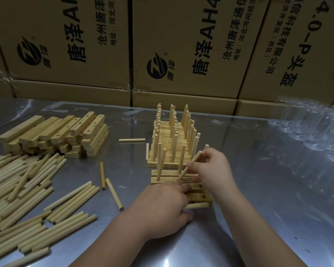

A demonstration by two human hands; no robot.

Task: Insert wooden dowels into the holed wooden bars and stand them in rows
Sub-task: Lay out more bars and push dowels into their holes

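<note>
My right hand (213,168) pinches a wooden dowel (193,163), tilted, with its lower end at the middle of a holed wooden bar (163,176). One dowel stands upright in that bar's left hole. My left hand (164,205) holds a dowel (198,205) lying flat and rests on the nearer holed bars (201,197), whose holes show empty. Behind them stand rows of finished bars with upright dowels (172,139).
A stack of holed bars (54,133) lies at the far left. Loose dowels (21,191) spread over the near left, with stray ones (114,193) toward the middle. Cardboard boxes (181,45) wall off the back. Clear plastic wrapping (312,128) lies at right on the metal table (268,209).
</note>
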